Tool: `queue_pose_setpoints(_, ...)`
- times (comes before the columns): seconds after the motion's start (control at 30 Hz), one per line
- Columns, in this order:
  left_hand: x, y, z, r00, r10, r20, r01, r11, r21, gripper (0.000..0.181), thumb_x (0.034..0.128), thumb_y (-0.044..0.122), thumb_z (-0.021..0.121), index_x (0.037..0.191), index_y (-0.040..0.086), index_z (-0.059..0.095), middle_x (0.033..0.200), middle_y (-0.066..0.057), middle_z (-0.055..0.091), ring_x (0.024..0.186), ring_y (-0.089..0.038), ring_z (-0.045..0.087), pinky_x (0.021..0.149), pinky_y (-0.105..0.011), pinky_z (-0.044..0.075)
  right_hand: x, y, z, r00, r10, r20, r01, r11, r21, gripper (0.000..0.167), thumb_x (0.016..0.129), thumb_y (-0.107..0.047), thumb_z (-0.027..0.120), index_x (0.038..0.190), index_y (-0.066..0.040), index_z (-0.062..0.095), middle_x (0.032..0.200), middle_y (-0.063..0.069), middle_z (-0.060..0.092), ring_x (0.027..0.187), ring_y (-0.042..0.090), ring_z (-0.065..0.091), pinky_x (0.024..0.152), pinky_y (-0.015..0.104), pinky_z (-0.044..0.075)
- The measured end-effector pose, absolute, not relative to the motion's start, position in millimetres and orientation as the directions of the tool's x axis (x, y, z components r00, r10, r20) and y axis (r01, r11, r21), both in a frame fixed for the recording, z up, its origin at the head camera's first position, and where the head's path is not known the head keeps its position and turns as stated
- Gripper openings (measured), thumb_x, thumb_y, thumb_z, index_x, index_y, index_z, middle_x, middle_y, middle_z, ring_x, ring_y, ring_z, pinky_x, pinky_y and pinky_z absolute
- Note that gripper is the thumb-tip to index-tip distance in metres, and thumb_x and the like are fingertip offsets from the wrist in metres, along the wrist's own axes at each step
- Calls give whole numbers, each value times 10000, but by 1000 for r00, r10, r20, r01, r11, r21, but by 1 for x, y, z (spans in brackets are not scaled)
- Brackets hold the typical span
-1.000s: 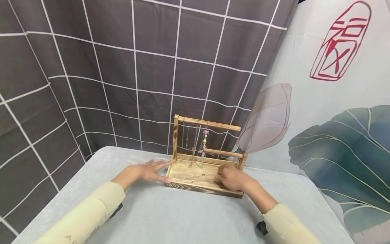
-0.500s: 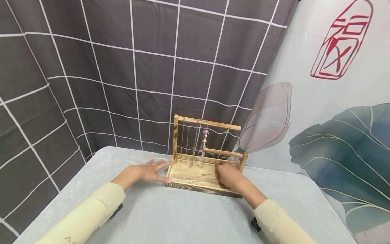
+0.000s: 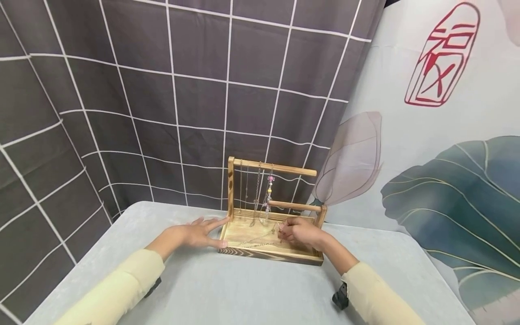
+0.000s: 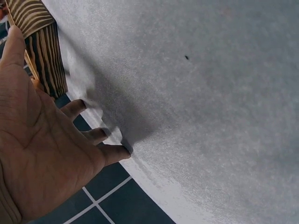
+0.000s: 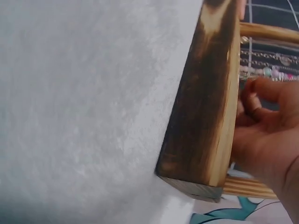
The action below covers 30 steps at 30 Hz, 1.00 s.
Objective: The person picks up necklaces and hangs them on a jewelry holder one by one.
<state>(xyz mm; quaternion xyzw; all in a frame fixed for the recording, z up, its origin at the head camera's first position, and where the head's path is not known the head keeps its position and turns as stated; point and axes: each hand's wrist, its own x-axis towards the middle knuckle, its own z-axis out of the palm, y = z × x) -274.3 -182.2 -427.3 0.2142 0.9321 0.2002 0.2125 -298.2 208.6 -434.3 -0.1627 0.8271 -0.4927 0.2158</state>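
On the table stands a wooden jewelry stand point(image 3: 271, 256) with a shallow tray and two dowel bars. My right hand point(image 3: 302, 232) is over the tray's right half and pinches one end of a thin chain necklace point(image 3: 255, 246); the rest of that necklace trails left across the tray floor. Thumb and fingertips meet in the right wrist view, where the hand point(image 5: 266, 123) is behind the stand's dark front board point(image 5: 201, 102). My left hand point(image 3: 195, 233), fingers spread, touches the stand's left end; the left wrist view shows its palm point(image 4: 42, 140).
Several thin necklaces point(image 3: 257, 194) and a strand of colored beads point(image 3: 270, 190) hang from the upper bar point(image 3: 280, 168). A lower bar point(image 3: 294, 206) crosses on the right. Behind the pale cloth-covered table point(image 3: 243, 293) hangs a dark gridded curtain point(image 3: 195, 104).
My right hand has shifted slightly left and turned, its fingertips rising a little with the necklace end. My left hand stays against the stand. The head view has tilted slightly.
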Motion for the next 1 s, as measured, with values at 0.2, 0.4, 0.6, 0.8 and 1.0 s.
queue_pose_setpoints(0.2, -271, -182, -427, -823, 466, -324, 294, 838, 459, 1066, 958, 938, 557, 1815, 415, 197, 1887, -203, 213, 1687, -691, 95, 1318, -903, 66, -291, 204, -431, -826, -502, -255, 225, 121, -967, 283, 1183, -138, 479, 1274, 53, 668, 1193, 113, 782, 1135, 209, 752, 1131, 369, 639)
queue_pose_setpoints(0.4, -265, -179, -417, -825, 457, -332, 282, 842, 460, 1048, 972, 909, 576, 1815, 420, 192, 1881, -220, 220, 1682, -701, 87, 1291, -931, 58, -291, 203, -432, -826, -522, -212, 319, -124, -940, 294, 1185, -149, 341, 1077, -91, 607, 1092, 64, 764, 1066, 212, 757, 1063, 352, 671)
queue_pose_setpoints(0.6, -266, -179, -416, -831, 439, -343, 268, 854, 445, 1042, 997, 880, 573, 1822, 379, 178, 1892, -188, 214, 1704, -665, 88, 1310, -913, 72, -285, 200, -432, -830, -528, -181, 332, -205, -921, 360, 1222, -284, 330, 1021, -148, 597, 953, -33, 651, 814, 93, 639, 1012, 357, 680)
queue_pose_setpoints(0.8, -265, -180, -416, -828, 439, -350, 265, 855, 446, 1050, 989, 897, 563, 1821, 387, 177, 1893, -197, 199, 1703, -666, 76, 1311, -913, 61, -274, 195, -429, -836, -525, -160, 254, -112, -961, 340, 1225, -280, 375, 1087, -121, 642, 934, -43, 675, 804, 96, 641, 910, 299, 661)
queue_pose_setpoints(1.0, -264, -179, -416, -833, 437, -340, 265, 854, 448, 1041, 1000, 879, 569, 1823, 373, 180, 1892, -181, 220, 1706, -659, 95, 1309, -914, 82, -266, 196, -419, -843, -527, -109, 200, -118, -973, 360, 1220, -275, 397, 1323, -26, 636, 1091, -7, 738, 995, 147, 719, 978, 289, 664)
